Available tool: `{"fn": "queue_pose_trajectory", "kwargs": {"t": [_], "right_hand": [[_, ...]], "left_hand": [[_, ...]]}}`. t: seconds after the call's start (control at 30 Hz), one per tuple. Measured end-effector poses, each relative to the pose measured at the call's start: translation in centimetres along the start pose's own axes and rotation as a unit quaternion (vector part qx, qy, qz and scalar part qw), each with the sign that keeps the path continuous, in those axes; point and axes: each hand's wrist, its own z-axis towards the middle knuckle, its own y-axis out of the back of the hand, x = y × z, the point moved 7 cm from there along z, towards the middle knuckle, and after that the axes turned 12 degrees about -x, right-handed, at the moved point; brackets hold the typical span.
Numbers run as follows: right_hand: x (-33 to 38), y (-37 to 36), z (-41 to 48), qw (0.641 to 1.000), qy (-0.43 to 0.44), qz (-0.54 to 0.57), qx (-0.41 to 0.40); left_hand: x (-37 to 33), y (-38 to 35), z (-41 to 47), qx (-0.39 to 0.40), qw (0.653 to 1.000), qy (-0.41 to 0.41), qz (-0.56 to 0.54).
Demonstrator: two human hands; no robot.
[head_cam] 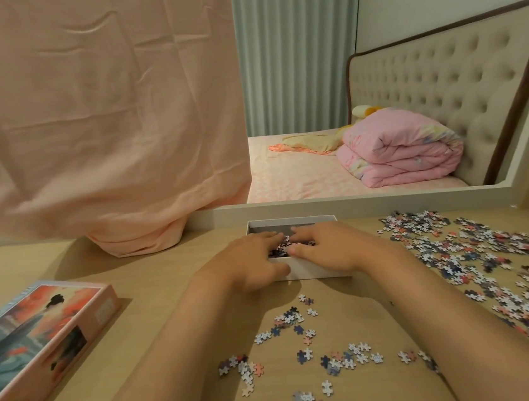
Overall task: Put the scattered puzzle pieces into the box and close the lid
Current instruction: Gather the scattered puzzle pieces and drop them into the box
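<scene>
A white open box [292, 221] stands at the middle back of the wooden desk. My left hand [252, 262] and my right hand [326, 249] meet over it, fingers curved down around a clump of puzzle pieces [283, 247] held between them just above the box's inside. The left thumb lies against the box's front wall. Loose pieces [303, 347] lie scattered in front of the box between my forearms. A much larger spread of pieces [500, 259] covers the right side of the desk. The pink picture lid [42, 341] lies at the left, face up.
A peach cloth [99, 120] hangs down over the back left of the desk. Behind the desk's raised white ledge [355, 198] is a bed with a folded pink quilt [402, 148].
</scene>
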Motion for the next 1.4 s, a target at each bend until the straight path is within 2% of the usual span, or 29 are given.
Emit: {"fn": "queue_pose_trajectory", "kwargs": {"t": [0.2,0.3,0.37,0.47,0.57,0.63,0.8,0.97,1.13,1.27,1.4], "right_hand": [[2.5,2.8,-1.7,0.991,0.052,0.052,-0.113],[4.3,2.6,-3.3,0.993,0.080,0.018,-0.089],[5.1,1.0,-4.8,0.997,0.076,-0.002,-0.014],[5.3,-1.4,-6.7,0.992,0.067,-0.078,0.070],[5.7,-1.9,-8.4,0.991,0.075,-0.083,0.079],[5.9,-1.4,-9.4,0.994,0.066,-0.058,0.069],[6.7,-0.4,-11.3,0.996,0.071,-0.035,0.044],[6.3,-1.6,-13.1,0.994,0.057,-0.062,0.072],[3.3,-1.6,-13.0,0.998,0.002,-0.050,0.023],[2.3,-1.6,-12.8,0.999,-0.006,-0.043,-0.030],[5.3,-3.3,-12.7,0.997,0.055,-0.051,0.017]], "left_hand": [[-0.8,3.0,-1.5,-0.125,0.991,-0.052,-0.013],[-1.4,4.6,-3.5,-0.173,0.983,-0.065,-0.013],[-1.5,5.0,-5.3,-0.141,0.990,-0.031,0.007],[-0.5,4.0,-8.6,-0.012,0.996,0.050,0.074],[0.5,3.1,-12.0,0.083,0.987,0.116,0.078],[0.3,2.9,-13.7,0.111,0.982,0.125,0.086],[-1.9,2.2,-14.0,0.053,0.996,0.067,0.021],[-3.2,1.1,-12.9,-0.025,0.997,0.042,-0.060],[-2.3,2.8,-13.4,-0.087,0.993,0.044,-0.059],[-0.9,2.5,-14.3,-0.054,0.997,0.054,0.003],[-1.5,1.8,-14.1,-0.066,0.996,0.046,-0.040]]}}
